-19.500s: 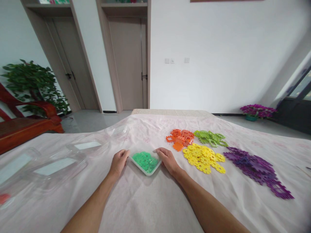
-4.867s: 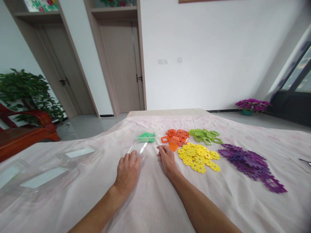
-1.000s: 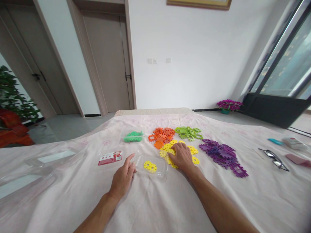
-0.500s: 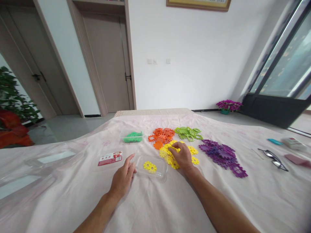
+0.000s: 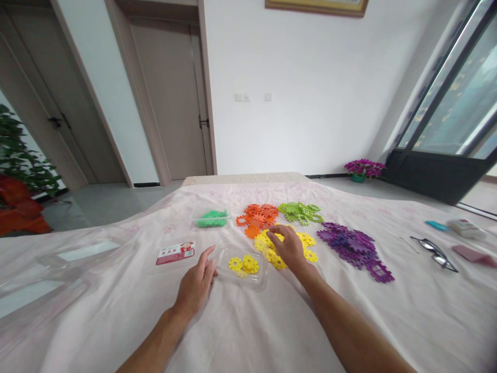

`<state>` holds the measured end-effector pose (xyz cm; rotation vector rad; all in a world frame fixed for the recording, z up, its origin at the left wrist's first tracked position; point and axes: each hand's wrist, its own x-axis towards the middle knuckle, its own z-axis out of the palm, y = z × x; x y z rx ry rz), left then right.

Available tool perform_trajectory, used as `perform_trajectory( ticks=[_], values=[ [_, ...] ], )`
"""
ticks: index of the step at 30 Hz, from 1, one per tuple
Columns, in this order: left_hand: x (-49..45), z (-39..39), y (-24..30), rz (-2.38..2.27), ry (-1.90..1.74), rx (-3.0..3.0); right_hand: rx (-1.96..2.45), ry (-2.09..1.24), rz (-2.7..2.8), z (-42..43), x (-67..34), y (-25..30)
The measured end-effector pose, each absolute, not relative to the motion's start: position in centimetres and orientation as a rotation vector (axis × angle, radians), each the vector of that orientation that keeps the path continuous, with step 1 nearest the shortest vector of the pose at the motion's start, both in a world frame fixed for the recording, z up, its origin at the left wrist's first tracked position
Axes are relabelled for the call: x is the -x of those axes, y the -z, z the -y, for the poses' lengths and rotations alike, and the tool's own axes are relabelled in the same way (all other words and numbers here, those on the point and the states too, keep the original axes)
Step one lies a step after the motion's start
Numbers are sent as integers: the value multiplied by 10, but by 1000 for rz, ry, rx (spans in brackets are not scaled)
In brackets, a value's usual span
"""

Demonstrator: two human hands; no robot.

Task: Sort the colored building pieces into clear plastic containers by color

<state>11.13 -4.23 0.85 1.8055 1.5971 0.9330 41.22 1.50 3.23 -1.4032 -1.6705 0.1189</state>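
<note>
A clear plastic tray [image 5: 261, 280] lies on the pale pink cloth with a few yellow snowflake pieces [image 5: 244, 264] in it. My left hand [image 5: 195, 286] rests at the tray's left edge, fingers bent against its rim. My right hand [image 5: 287, 246] lies over the yellow pile [image 5: 306, 240] just right of the tray, fingers spread and curled down on the pieces. Whether it grips any is hidden.
A second clear tray with green pieces [image 5: 212, 218] sits farther back. Orange [image 5: 257, 217], light green [image 5: 300, 211] and purple [image 5: 353, 246] piles lie beyond and right. A red-labelled lid [image 5: 175, 253], clear containers [image 5: 46, 269], glasses [image 5: 434, 250] and small items [image 5: 462, 228] also lie on the cloth.
More yellow pieces now lie in the tray than half a second ago. My right hand has shifted slightly back over the yellow pile. My left hand stays at the tray's edge.
</note>
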Motion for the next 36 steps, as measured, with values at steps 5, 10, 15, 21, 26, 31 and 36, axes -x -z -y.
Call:
perform_trajectory(
  ticks=[5,10,15,21,26,31,36],
  values=[
    [-111,43,-8,-1587,-931,-1799,1813,221,1829,-18,-446,-32],
    [-111,42,-7,-1593,-923,-1787,2028,195,1941,-16,-448,-31],
    [-110,41,-5,-1599,-913,-1805,1976,196,1916,-20,-450,-24],
    [-112,42,-7,-1601,-903,-1786,1833,247,1882,-24,-458,-18],
    [-112,42,-8,-1598,-916,-1767,1693,152,1738,-28,-456,-16],
    [-112,41,-6,-1604,-907,-1771,1463,-93,1519,-27,-436,-25],
    [-111,42,-8,-1617,-893,-1791,1294,-238,1587,-11,-397,-41]
  ],
)
